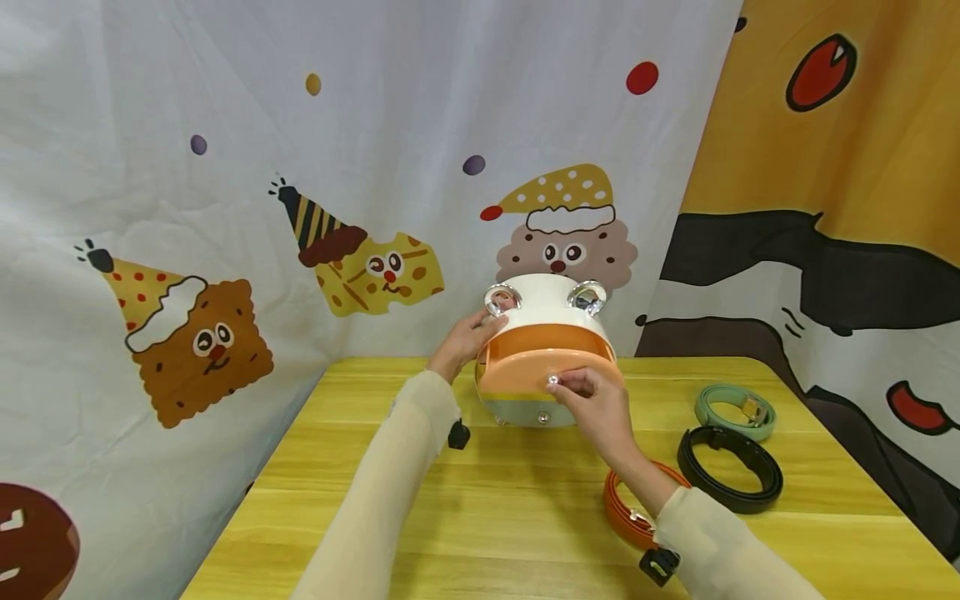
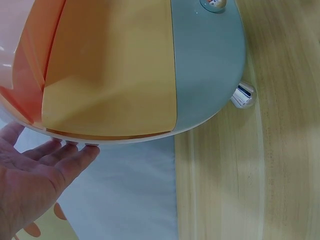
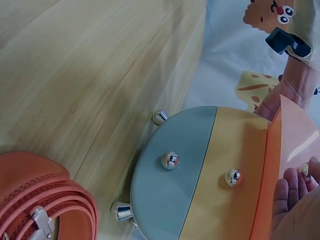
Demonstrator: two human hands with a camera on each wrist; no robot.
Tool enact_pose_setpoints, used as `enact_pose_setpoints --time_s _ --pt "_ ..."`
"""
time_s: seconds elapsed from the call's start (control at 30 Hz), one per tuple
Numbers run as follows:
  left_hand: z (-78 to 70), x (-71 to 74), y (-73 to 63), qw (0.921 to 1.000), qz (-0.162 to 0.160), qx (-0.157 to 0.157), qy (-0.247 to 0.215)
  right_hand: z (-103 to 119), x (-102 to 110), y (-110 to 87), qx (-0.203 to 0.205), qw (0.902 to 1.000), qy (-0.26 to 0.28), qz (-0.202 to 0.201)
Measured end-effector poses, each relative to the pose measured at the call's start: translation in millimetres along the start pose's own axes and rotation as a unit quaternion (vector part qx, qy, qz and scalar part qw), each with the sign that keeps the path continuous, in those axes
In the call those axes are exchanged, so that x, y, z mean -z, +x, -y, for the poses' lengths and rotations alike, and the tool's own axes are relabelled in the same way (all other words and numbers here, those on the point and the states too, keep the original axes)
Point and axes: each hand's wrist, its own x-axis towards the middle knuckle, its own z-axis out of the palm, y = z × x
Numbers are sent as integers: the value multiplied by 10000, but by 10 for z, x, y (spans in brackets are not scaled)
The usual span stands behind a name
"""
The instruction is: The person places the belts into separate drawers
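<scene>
A small rounded drawer cabinet (image 1: pixel 543 292) with a white top and two silver ring-shaped ears stands at the back of the table. Its top orange drawer (image 1: pixel 517 372) is pulled partway out. My right hand (image 1: pixel 602 410) pinches that drawer's silver knob (image 1: pixel 552 380) between thumb and fingers. The yellow drawer (image 3: pixel 227 210) and grey-blue drawer (image 3: pixel 175 142) below sit flush, each with a silver knob. Against the cabinet's left side rests my left hand (image 1: pixel 467 343); in the left wrist view its fingertips (image 2: pixel 82 156) touch the white edge. The orange drawer's inside is mostly hidden.
Coiled belts lie on the right of the wooden table (image 1: pixel 420 533): a green belt (image 1: pixel 708 423), a black belt (image 1: pixel 772 479) and an orange belt (image 1: pixel 618 508) under my right forearm. A patterned cloth (image 1: pixel 397 125) hangs behind the table.
</scene>
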Motion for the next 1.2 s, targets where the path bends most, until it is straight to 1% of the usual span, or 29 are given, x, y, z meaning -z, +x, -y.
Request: enact_pose_setpoints --time_s 0.07,0.27,0.43,0.67,0.87,0.97,1.07,1.2 --pt "0 -5 1 10000 -22 -10 29 -34 6 9 35 10000 -12 0" --pt "0 -12 -1 9999 9 -101 11 -304 6 90 178 9998 78 -24" --pt "3 -4 -9 9999 53 -118 27 -367 6 74 318 9992 244 -4" --pt "16 1 4 10000 36 -67 -16 -333 11 42 241 9994 242 32" --pt "23 -4 8 10000 35 -70 -10 -56 50 -88 321 9993 115 118" --pt "22 -6 13 9999 50 -81 -46 13 65 -128 363 9992 18 152" --pt "19 -4 13 9999 44 -104 3 -5 70 -135 462 9988 -5 151" --pt "18 2 5 9999 44 -122 72 -184 50 -76 382 9992 56 88"
